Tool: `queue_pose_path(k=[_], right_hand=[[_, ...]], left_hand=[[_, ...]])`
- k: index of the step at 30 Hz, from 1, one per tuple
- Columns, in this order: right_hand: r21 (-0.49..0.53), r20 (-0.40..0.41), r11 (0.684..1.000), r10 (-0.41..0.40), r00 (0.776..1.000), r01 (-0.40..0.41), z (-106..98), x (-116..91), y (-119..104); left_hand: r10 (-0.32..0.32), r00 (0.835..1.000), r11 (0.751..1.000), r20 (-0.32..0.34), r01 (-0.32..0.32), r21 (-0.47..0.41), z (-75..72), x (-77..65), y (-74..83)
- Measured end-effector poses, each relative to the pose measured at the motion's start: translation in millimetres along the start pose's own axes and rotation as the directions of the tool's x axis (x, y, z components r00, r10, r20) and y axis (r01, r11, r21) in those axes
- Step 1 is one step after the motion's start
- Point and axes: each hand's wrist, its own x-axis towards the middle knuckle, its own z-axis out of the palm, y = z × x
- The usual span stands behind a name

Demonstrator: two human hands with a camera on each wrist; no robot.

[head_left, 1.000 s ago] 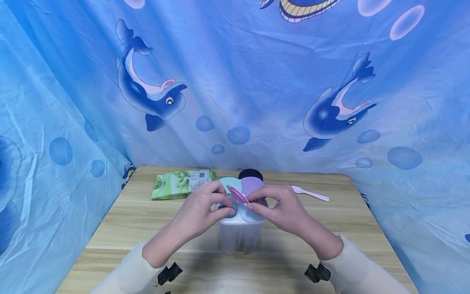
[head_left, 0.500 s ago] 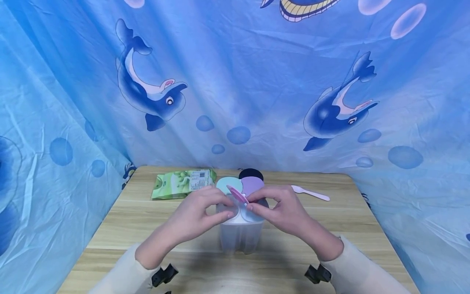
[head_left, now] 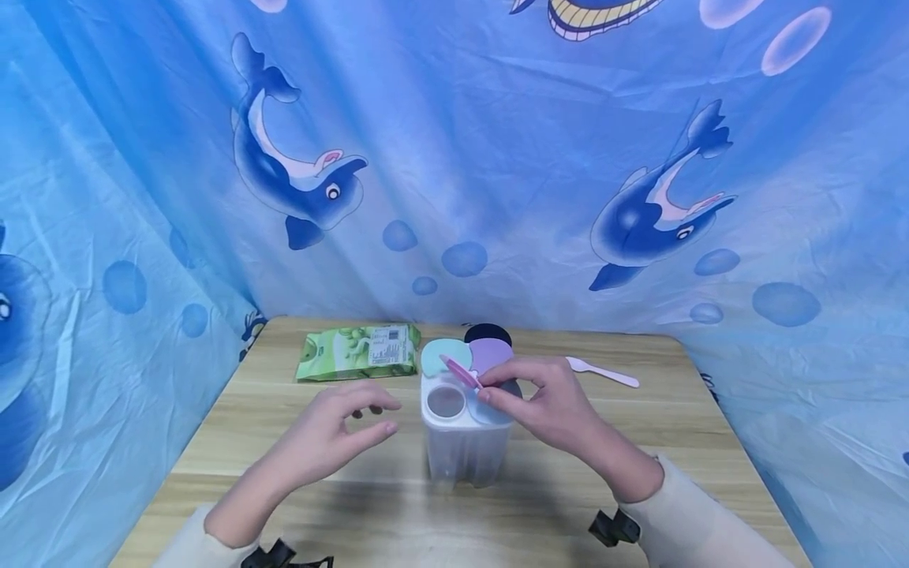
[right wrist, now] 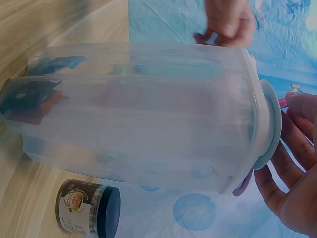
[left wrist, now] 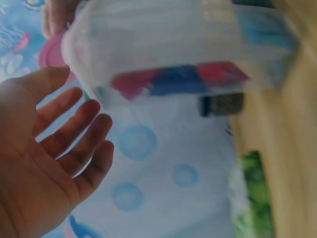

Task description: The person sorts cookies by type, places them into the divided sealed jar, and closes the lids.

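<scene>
A tall translucent storage container (head_left: 465,454) stands upright on the table, with a green lid (head_left: 443,357), a purple lid (head_left: 490,353) and a pale blue lid (head_left: 490,406) lying flat on its top. The pink lid (head_left: 460,371) is raised, leaving the round front-left opening (head_left: 447,401) uncovered. Thumb and fingers of my right hand (head_left: 543,394) pinch that pink lid. My left hand (head_left: 334,426) hovers left of the container, holding nothing, fingers loosely bent. Red and blue packets (left wrist: 176,80) show through the container's lower wall in the left wrist view.
A green printed pouch (head_left: 358,353) lies at the back left. Behind the container stands a black-lidded jar (right wrist: 81,206). A pale spoon-like utensil (head_left: 604,373) lies to the right. A blue dolphin-print curtain (head_left: 497,197) hangs behind the wooden table (head_left: 639,442).
My left hand has moved from over the front-left opening to the left, away from the container. The right hand stays in place on the raised pink lid.
</scene>
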Motion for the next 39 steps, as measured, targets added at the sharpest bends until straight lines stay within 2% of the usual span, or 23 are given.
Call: queue_pose_path(k=[6, 15, 17, 19, 22, 24, 26, 28, 31, 34, 39], right_hand=[[-0.004, 0.006, 0.999, 0.034, 0.999, -0.034, -1, 0, -1], [0.008, 0.008, 0.999, 0.044, 0.999, -0.044, -1, 2, -1], [0.012, 0.008, 0.999, 0.043, 0.999, -0.043, -1, 2, -1], [0.017, 0.011, 0.999, 0.048, 0.999, -0.048, -1, 2, -1], [0.016, 0.011, 0.999, 0.049, 0.999, -0.049, -1, 1, -1], [0.017, 0.010, 0.999, 0.048, 0.999, -0.049, -1, 1, -1], [0.016, 0.006, 0.999, 0.045, 0.999, -0.045, -1, 1, -1], [0.016, 0.002, 0.999, 0.044, 0.999, -0.044, -1, 1, -1], [0.019, -0.001, 0.999, 0.038, 0.999, -0.038, -1, 1, 0], [0.022, -0.002, 0.999, 0.035, 0.999, -0.034, 0, 1, 0], [0.025, -0.001, 0.999, 0.037, 0.999, -0.037, -1, 0, 1]], left_hand=[[-0.013, 1.000, 1.000, 0.024, 0.014, -0.021, 10.0, -32.2, -37.4], [-0.054, 0.993, 0.990, 0.106, 0.067, -0.124, 16.6, -81.6, -90.3], [-0.057, 0.987, 0.984, 0.149, 0.081, -0.156, 17.1, -90.5, -100.0], [-0.062, 0.977, 0.977, 0.202, 0.101, -0.188, 18.1, -98.7, -108.6], [-0.064, 0.955, 0.959, 0.290, 0.139, -0.246, 20.5, -108.5, -119.0], [-0.068, 0.935, 0.944, 0.349, 0.174, -0.281, 22.3, -113.1, -123.7], [-0.084, 0.907, 0.926, 0.412, 0.224, -0.305, 24.1, -116.5, -126.6], [-0.089, 0.884, 0.920, 0.459, 0.249, -0.301, 26.2, -118.7, -128.5], [-0.072, 0.869, 0.941, 0.490, 0.222, -0.256, 29.5, -120.7, -130.3], [-0.022, 0.878, 0.969, 0.478, 0.136, -0.207, 32.5, -120.4, -131.0], [0.024, 0.881, 0.981, 0.472, 0.069, -0.179, 35.0, -118.0, -131.3]])
